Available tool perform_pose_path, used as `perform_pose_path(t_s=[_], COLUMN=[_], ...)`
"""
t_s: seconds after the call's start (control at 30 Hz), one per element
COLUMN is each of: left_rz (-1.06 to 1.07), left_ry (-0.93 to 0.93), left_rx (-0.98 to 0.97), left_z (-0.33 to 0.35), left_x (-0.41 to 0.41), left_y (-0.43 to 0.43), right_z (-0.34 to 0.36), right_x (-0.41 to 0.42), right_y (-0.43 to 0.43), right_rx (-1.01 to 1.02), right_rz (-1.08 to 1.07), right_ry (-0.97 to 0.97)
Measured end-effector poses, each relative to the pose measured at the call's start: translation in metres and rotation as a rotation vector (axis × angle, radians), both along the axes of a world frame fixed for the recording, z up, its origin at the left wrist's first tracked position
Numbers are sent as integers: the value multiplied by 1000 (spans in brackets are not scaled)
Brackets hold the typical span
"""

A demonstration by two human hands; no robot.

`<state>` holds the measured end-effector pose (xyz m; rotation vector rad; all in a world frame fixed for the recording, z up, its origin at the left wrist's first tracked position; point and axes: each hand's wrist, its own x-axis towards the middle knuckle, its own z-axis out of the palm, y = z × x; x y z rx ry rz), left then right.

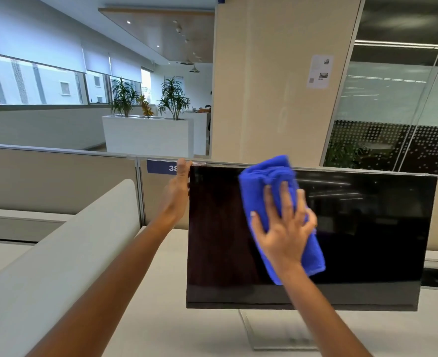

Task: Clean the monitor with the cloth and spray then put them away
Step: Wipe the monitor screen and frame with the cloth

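Mid-wipe: flat, spread right hand [286,233] presses cloth [264,173] on monitor [367,240], left hand [176,189] grips its edge; next, probably sweep glass right of the palm.

dark monitor [367,228] upright on stand; folded blue cloth [269,176] flat against screen.

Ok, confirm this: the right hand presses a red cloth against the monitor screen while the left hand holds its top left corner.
The colour is wrong: the head view shows a blue cloth. The right hand presses it against the monitor while the left hand holds its top left corner.
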<state>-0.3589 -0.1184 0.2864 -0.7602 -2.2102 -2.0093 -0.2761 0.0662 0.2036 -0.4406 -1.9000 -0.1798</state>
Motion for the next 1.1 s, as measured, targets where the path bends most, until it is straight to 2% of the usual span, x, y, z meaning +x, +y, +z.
perform_pose_path(t_s=[0.1,0.17,0.27,0.33,0.47,0.63,0.7,0.87,0.97,1.1], left_rz=[-26,-27,-14,-4,-8,-4,0,-33,-63,-39], left_ry=[-25,-27,-11,-4,-11,-25,-15,-15,12,14], left_rx=[25,30,19,18,54,121,120,158,153,103], left_z=[-1,-3,-5,-5,-8,-10,-12,-28,-45,-64], left_x=[1,1,1,0,1,4,4,10,18,25], left_y=[0,0,1,2,3,1,0,1,2,0], right_z=[3,6,13,19,16,-23,-34,-39,-45,-49], right_x=[23,31,22,8,-23,-45,-46,-28,-4,36], right_y=[49,65,53,25,-47,-115,-117,-72,-24,47], right_rx=[-175,-337,-502,-527,-401,-132,-25,203,182,-110], right_rz=[-101,-94,-68,-69,-7,140,145,157,76,-72], right_ry=[58,131,235,255,168,3,-53,-50,-31,40])
